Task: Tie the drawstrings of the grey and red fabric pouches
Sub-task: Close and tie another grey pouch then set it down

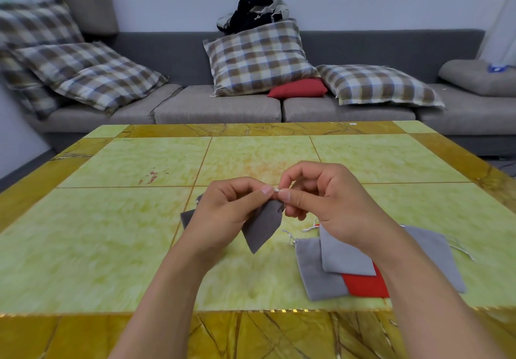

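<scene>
1. The dark grey pouch (262, 226) hangs in the air above the table (111, 233), its mouth up at the fingers and its long axis slanting down and toward the person, the bottom corner pointing at the near table edge
2. Both hands meet right at the pouch's mouth: the left hand (226, 213) pinches the top of the pouch between thumb and forefinger, and the right hand (321, 197) pinches a pale drawstring end (276, 190) just beside the left thumb; the remaining fingers of both hands are curled in
3. The cord runs crosswise between the two pinches, so I judge that any knot must be worked in that small gap; neither hand is nearer
4. Right of the held pouch, a stack of lighter grey pouches (343, 252) lies flat over a red pouch (365, 286), partly under the right forearm, cords loose
5. A further piece of grey fabric (187, 217) shows left of the held pouch, mostly hidden by the left hand
6. Nothing stands between the fingers and the cord; the knot's progress is too small to tell
</scene>
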The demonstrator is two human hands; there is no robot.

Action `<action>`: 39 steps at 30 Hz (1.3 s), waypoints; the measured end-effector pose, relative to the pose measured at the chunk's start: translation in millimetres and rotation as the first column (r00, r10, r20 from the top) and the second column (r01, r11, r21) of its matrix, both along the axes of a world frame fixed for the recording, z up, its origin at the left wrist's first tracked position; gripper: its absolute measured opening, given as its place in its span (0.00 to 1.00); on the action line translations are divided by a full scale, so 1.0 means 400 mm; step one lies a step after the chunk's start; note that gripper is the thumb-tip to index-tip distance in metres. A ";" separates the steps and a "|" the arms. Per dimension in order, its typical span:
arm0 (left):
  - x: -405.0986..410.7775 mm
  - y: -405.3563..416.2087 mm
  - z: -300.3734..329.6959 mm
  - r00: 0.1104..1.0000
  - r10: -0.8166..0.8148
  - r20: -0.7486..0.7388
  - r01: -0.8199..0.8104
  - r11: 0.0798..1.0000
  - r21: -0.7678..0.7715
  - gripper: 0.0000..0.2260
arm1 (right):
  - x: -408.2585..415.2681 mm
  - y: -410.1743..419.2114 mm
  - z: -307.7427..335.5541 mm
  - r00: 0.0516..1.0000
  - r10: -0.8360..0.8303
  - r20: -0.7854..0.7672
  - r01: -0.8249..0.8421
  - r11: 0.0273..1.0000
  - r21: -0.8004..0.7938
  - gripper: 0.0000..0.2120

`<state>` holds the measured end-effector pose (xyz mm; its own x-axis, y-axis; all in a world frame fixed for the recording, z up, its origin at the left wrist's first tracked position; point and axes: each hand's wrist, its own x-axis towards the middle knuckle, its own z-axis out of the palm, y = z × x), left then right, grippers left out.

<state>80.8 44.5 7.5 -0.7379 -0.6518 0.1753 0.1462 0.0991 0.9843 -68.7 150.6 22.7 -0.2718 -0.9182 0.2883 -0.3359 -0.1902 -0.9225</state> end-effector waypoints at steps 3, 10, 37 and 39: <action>-0.002 0.003 0.001 1.000 -0.012 -0.002 0.012 0.996 0.086 0.10 | -0.005 0.003 0.001 0.999 -0.006 -0.053 0.006 1.000 -0.007 0.01; -0.001 0.011 0.009 0.997 -0.064 -0.052 0.078 0.936 0.344 0.01 | -0.001 0.000 0.002 0.997 0.018 -0.076 -0.019 1.000 -0.021 0.02; -0.020 0.023 0.018 0.986 0.114 -0.120 -0.064 0.929 0.364 0.04 | 0.059 -0.040 -0.018 0.988 -0.057 0.144 0.068 0.995 -0.070 0.06; -0.020 0.018 0.016 0.982 0.142 -0.126 -0.082 0.916 0.393 0.05 | 0.050 -0.035 -0.011 0.992 -0.012 0.127 0.020 0.998 -0.064 0.03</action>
<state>72.9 51.5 13.8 -0.6409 -0.7677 -0.0037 0.3040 -0.2582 0.9170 -48.5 136.8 18.2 -0.3242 -0.8938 0.3099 -0.2212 -0.2468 -0.9435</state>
